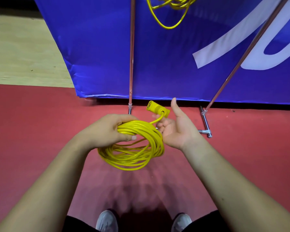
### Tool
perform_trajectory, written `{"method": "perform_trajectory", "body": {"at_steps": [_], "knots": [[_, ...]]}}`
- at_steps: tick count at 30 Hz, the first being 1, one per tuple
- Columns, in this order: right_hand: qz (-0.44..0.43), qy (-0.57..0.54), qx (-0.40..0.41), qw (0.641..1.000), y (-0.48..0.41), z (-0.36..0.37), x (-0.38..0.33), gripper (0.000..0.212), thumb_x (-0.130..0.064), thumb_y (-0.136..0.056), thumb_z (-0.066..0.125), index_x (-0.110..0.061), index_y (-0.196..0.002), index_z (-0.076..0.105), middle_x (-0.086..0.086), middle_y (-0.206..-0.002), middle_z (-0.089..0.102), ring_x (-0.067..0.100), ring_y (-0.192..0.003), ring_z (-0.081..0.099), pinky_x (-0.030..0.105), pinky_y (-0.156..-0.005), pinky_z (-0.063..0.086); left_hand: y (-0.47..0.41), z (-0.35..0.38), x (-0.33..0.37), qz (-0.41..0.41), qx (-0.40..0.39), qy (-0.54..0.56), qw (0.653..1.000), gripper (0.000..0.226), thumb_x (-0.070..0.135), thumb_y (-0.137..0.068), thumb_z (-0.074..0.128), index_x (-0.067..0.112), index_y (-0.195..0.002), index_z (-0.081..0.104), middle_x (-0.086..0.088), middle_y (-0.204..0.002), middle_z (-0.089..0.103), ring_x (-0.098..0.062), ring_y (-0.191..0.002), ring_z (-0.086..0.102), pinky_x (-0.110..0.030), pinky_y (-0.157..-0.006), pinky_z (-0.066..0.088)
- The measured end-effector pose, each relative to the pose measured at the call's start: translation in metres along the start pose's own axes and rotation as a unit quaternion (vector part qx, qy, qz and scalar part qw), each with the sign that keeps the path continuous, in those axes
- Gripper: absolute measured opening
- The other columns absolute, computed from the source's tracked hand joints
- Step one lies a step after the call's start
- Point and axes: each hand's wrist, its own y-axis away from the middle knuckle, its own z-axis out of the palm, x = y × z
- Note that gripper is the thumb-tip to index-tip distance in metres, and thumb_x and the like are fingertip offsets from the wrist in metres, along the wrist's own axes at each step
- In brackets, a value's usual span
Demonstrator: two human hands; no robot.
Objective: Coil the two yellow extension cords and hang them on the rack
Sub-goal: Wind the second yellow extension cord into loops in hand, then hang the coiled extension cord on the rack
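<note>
My left hand (110, 129) grips the top of a coiled yellow extension cord (132, 153), whose loops hang below it over the red floor. The cord's free end rises to a yellow socket plug (156, 108). My right hand (176, 129) is palm up, thumb raised, with its fingertips holding that free end just below the plug. A second yellow cord (170, 10) hangs in loose loops at the top of the view, in front of the blue banner, between the two poles of the metal rack (131, 64).
A blue banner (99, 47) with white lettering stands right behind the rack. The rack's right pole (241, 62) slants down to a metal foot (206, 124) on the red floor. Wooden flooring lies at far left. My two shoes (107, 221) show at the bottom.
</note>
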Motion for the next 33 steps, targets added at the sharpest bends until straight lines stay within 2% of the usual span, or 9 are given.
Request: {"method": "perform_trajectory", "body": {"at_steps": [6, 9, 12, 16, 19, 23, 27, 31, 33], "knots": [[-0.134, 0.025, -0.048, 0.990, 0.015, 0.002, -0.013, 0.008, -0.022, -0.088, 0.061, -0.018, -0.094, 0.063, 0.001, -0.088, 0.066, 0.010, -0.063, 0.043, 0.024, -0.059, 0.028, -0.006, 0.010, -0.003, -0.013, 0.020, 0.021, 1.000, 0.030, 0.032, -0.075, 0.079, 0.025, -0.102, 0.066, -0.008, -0.081, 0.067, -0.009, -0.066, 0.055, -0.030, -0.065, 0.048], [-0.235, 0.098, -0.111, 0.961, 0.022, 0.004, -0.011, 0.017, -0.001, -0.081, 0.066, -0.009, -0.095, 0.062, 0.005, -0.085, 0.062, 0.011, -0.064, 0.053, 0.024, -0.059, 0.040, -0.011, 0.012, -0.001, -0.028, 0.071, 0.070, 0.995, 0.029, 0.031, -0.075, 0.079, 0.022, -0.100, 0.067, -0.013, -0.074, 0.062, -0.013, -0.059, 0.052, -0.037, -0.056, 0.050], [-0.225, 0.101, -0.200, 0.948, 0.041, 0.000, -0.015, 0.050, 0.020, -0.072, 0.041, 0.001, -0.113, 0.063, 0.019, -0.110, 0.068, 0.030, -0.099, 0.066, 0.040, -0.088, 0.050, -0.015, 0.012, 0.007, -0.022, 0.119, 0.095, 0.988, 0.030, 0.027, -0.075, 0.080, 0.024, -0.102, 0.068, -0.019, -0.079, 0.065, -0.016, -0.062, 0.054, -0.045, -0.060, 0.053], [-0.134, 0.111, -0.329, 0.928, 0.073, -0.007, -0.037, 0.071, -0.004, -0.066, 0.035, 0.013, -0.135, 0.043, 0.035, -0.141, 0.043, 0.054, -0.131, 0.039, 0.065, -0.111, 0.028, -0.021, 0.002, 0.029, -0.001, 0.137, 0.085, 0.987, 0.031, 0.025, -0.074, 0.081, 0.023, -0.102, 0.069, -0.007, -0.077, 0.065, -0.013, -0.064, 0.055, -0.039, -0.061, 0.053], [-0.184, 0.287, -0.124, 0.932, 0.084, -0.002, -0.048, 0.056, -0.031, -0.082, 0.062, -0.008, -0.132, 0.050, 0.024, -0.099, 0.070, 0.039, -0.098, 0.065, 0.048, -0.086, 0.051, -0.029, -0.003, 0.060, 0.017, 0.092, 0.000, 0.996, 0.034, 0.033, -0.072, 0.082, 0.025, -0.101, 0.068, 0.007, -0.073, 0.065, -0.004, -0.061, 0.055, -0.032, -0.063, 0.048], [-0.335, 0.628, 0.005, 0.702, 0.108, 0.012, -0.063, 0.066, -0.037, -0.072, 0.084, -0.029, -0.131, 0.058, -0.014, -0.070, 0.062, -0.003, -0.067, 0.054, 0.017, -0.067, 0.046, -0.039, -0.014, 0.113, 0.037, 0.052, -0.087, 0.994, 0.031, 0.034, -0.070, 0.083, 0.023, -0.095, 0.067, 0.009, -0.068, 0.065, -0.001, -0.056, 0.056, -0.027, -0.058, 0.047], [-0.435, 0.717, 0.090, 0.537, 0.134, 0.011, -0.083, 0.054, -0.048, -0.071, 0.080, -0.036, -0.121, 0.064, -0.002, -0.100, 0.047, 0.014, -0.097, 0.049, 0.030, -0.087, 0.045, -0.036, -0.028, 0.162, 0.060, 0.034, -0.112, 0.991, 0.033, 0.036, -0.070, 0.083, 0.025, -0.096, 0.068, -0.001, -0.079, 0.071, -0.017, -0.069, 0.067, -0.038, -0.066, 0.056], [-0.443, 0.591, -0.011, 0.674, 0.165, 0.014, -0.087, 0.021, -0.024, -0.081, 0.073, -0.021, -0.101, 0.065, -0.003, -0.085, 0.066, 0.013, -0.076, 0.061, 0.038, -0.073, 0.052, -0.027, -0.029, 0.211, 0.099, 0.052, -0.076, 0.991, 0.030, 0.030, -0.072, 0.082, 0.020, -0.096, 0.068, -0.015, -0.077, 0.067, -0.018, -0.057, 0.059, -0.041, -0.058, 0.057], [-0.472, 0.547, 0.005, 0.691, 0.180, 0.018, -0.090, 0.017, -0.018, -0.081, 0.068, -0.021, -0.097, 0.063, 0.004, -0.079, 0.068, 0.023, -0.072, 0.064, 0.041, -0.068, 0.053, -0.023, -0.029, 0.230, 0.111, 0.063, -0.057, 0.990, 0.029, 0.028, -0.072, 0.082, 0.020, -0.097, 0.068, -0.015, -0.074, 0.066, -0.013, -0.055, 0.058, -0.038, -0.055, 0.057]]}}
